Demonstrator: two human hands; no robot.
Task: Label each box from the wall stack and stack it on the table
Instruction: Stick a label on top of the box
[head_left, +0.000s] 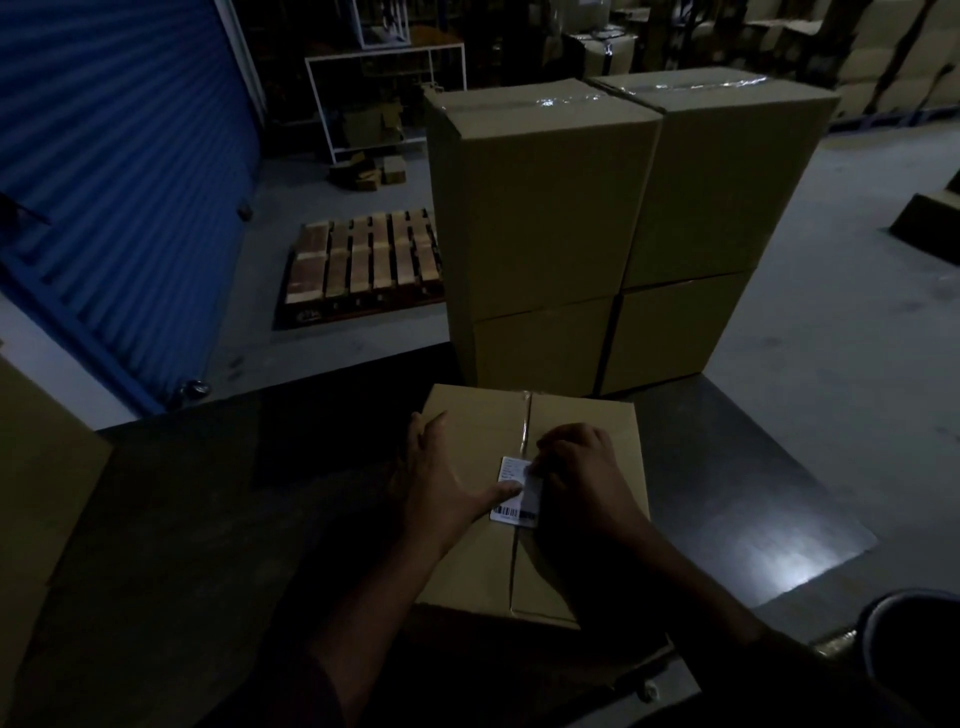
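Cardboard box (483, 499) sits near on the dark desk (208, 519), white label (514, 493) on its centre seam. Left hand (441, 478) lies flat on the lid, thumb pressing the label; right hand (582, 478) has fingers curled, pinching the label's right edge. Farther back, four stacked boxes (597, 234); far left, a pallet (363, 260) and blue shutter (114, 182).

Both forearms are bare to the frame edge, with no sleeves, gloves or rings visible.
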